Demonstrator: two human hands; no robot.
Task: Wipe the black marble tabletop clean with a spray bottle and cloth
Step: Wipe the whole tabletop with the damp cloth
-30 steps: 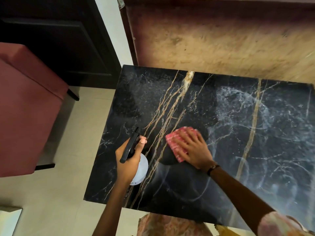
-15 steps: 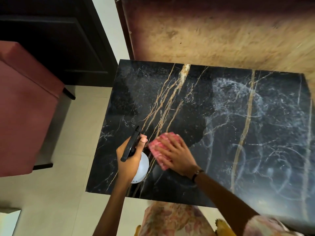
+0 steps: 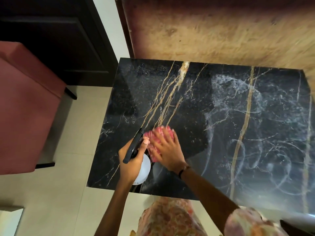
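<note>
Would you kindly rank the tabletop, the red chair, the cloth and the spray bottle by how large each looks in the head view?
1. tabletop
2. red chair, cut off by the frame edge
3 and 4. spray bottle and cloth: both half hidden by hands, too close to rank.

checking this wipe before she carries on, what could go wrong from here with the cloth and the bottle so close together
1. The right hand pushes the pink cloth right up against the spray bottle held by the left hand; another stroke leftward may bump it.
2. The bottle sits near the black marble tabletop's near-left edge; a knock could send it to the floor.
3. Swirly streaks cover the right side and may dry as marks.
</note>
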